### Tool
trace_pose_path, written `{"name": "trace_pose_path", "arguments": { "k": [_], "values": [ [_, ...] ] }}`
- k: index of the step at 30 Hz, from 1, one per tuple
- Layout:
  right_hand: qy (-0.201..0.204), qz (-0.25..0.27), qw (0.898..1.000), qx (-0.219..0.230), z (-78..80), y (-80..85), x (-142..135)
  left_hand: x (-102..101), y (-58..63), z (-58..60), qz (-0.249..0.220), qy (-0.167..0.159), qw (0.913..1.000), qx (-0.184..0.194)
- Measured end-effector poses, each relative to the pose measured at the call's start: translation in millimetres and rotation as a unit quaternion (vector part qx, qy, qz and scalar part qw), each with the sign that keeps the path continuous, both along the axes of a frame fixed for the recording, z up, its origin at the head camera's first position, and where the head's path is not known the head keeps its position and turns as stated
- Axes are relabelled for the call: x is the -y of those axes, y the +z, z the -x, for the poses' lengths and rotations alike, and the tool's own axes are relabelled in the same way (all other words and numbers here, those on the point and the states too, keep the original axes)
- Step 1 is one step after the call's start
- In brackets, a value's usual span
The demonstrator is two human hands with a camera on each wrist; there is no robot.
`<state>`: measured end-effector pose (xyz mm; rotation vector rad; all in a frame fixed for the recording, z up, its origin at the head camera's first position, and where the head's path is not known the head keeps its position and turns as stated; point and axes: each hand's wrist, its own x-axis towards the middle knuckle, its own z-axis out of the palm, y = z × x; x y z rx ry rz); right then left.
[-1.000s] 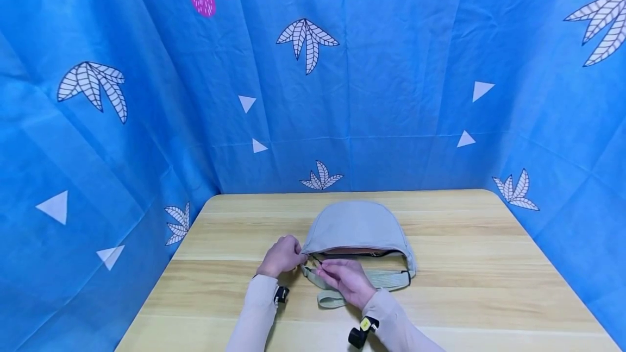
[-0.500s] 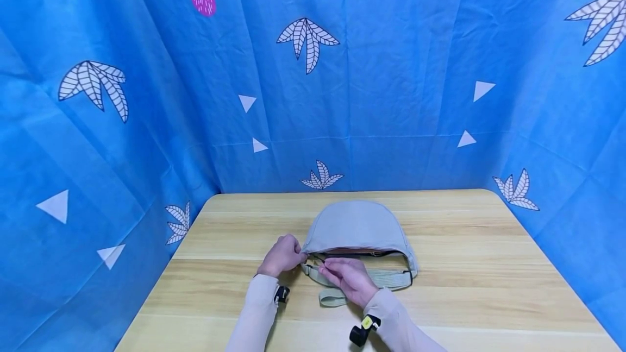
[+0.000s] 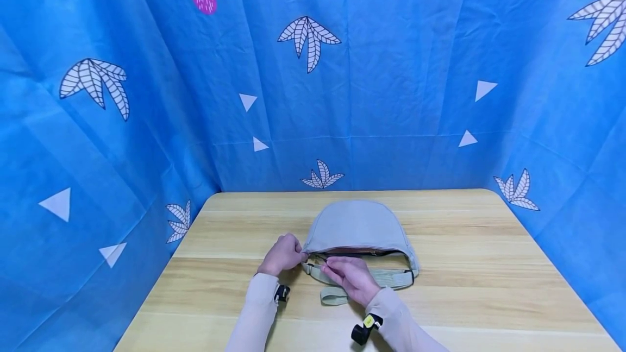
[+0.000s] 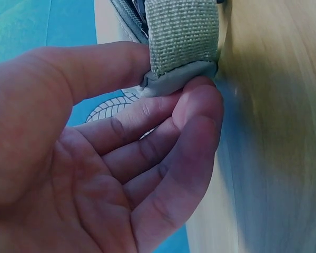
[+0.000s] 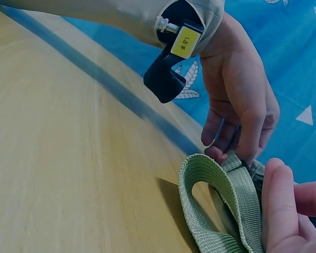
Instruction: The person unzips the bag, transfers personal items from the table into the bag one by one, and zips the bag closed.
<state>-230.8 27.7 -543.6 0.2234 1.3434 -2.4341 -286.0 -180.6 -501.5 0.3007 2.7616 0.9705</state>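
A grey waist bag (image 3: 359,224) lies on the wooden table, its zipped opening (image 3: 352,250) facing the person and gaping to show a reddish lining. My left hand (image 3: 283,255) pinches the bag's left corner. In the left wrist view, its thumb and fingers hold the grey end tab (image 4: 181,78) where the green webbing strap (image 4: 183,34) is sewn on. My right hand (image 3: 353,278) is at the left part of the opening, thumb and fingers pinching a thin dark piece, apparently the zipper pull (image 3: 320,257). The right fingertips partly hide it.
The green strap (image 3: 391,277) lies in front of the bag, with a loose loop (image 3: 334,296) below the right hand. Black wrist cameras (image 3: 361,333) sit on both sleeves. Blue patterned curtains (image 3: 391,69) hang behind and beside the wooden table (image 3: 464,287).
My right hand has shifted slightly to the right along the opening. The strap loop has moved slightly right too. My left hand stays at the bag's corner.
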Motion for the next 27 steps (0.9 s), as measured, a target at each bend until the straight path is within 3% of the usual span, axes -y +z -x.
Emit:
{"name": "trace_pose_path", "arguments": {
  "k": [27],
  "values": [
    [0.003,0.008,1.000,0.000,-2.1,2.6,-9.8,-1.4,1.9,-3.3,0.002,0.005,0.9999,0.016]
  ]
}}
